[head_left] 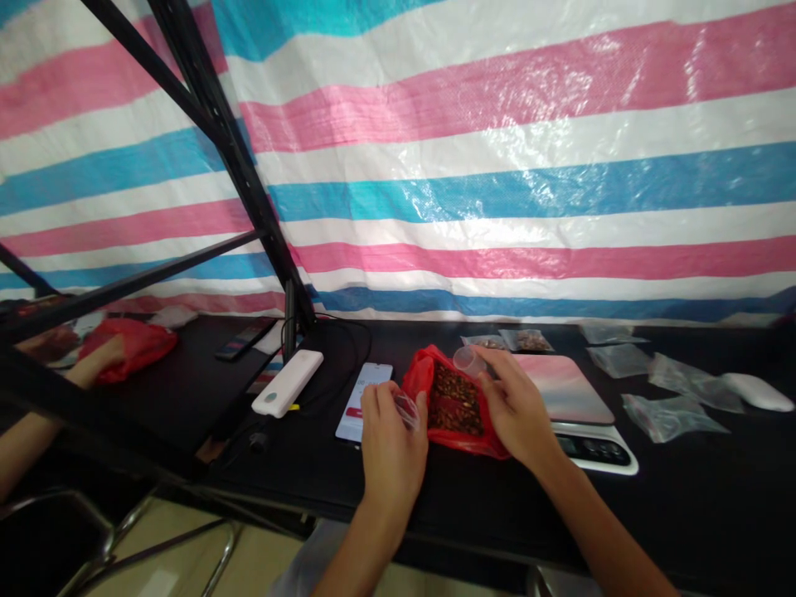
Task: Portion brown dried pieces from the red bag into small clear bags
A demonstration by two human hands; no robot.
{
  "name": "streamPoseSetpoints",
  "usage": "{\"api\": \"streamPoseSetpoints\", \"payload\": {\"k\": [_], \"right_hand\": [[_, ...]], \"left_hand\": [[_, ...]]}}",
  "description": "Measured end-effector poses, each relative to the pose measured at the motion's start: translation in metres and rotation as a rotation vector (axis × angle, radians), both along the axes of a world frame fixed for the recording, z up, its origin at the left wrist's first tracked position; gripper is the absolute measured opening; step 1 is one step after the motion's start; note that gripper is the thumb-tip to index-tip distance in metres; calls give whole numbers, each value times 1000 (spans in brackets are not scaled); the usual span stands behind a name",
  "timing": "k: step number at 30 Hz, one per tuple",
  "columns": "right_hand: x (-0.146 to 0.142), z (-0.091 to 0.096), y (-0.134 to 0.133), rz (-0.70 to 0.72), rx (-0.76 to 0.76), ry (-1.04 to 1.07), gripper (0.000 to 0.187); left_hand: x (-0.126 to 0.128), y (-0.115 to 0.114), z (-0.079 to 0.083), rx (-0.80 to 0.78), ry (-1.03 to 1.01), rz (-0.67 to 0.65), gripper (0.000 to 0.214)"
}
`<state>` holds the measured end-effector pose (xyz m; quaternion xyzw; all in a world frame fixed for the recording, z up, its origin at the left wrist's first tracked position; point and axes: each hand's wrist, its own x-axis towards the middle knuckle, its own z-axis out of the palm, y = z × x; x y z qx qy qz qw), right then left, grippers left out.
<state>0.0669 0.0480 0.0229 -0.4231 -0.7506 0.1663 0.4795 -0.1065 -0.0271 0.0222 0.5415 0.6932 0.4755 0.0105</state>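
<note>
My right hand (513,406) grips a small translucent plastic cup (466,361) over the far edge of an opened red plastic bag (423,375). Inside the bag lie loose brown pieces (455,398), like dried seeds or spice; their kind is too small to tell. At the bag's left side, my left hand (391,435) is closed on a clear plastic bag (407,410), partly hidden by the fingers. A phone (366,390) with a lit screen lies behind and left of that hand. A white kitchen scale (565,390) with a pinkish plate stands just right of the red bag.
Several clear zip bags (672,414) lie to the right, beside a white mouse (759,391). Filled small bags (526,340) lie behind the scale. A white power bank (288,383) and cables are at left. Beyond a black metal frame (242,166), another person's hand reaches into a red bag (140,348).
</note>
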Motion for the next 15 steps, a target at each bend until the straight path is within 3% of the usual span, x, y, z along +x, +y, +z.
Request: {"api": "streamPoseSetpoints", "payload": {"k": [2,8,11,15], "right_hand": [[1,4,0,-48,6,42,36],[7,18,-7,-154,51,-17,36],[10,22,-11,-166,70,-43,35],[10,30,-16,-122,111,-34,34]], "left_hand": [[11,-8,3,-16,5,-8,13],[39,-28,-1,-189,-175,-226,13],[41,-25,-4,-235,-229,-223,14],[34,-9,-7,-146,-391,-202,15]]}}
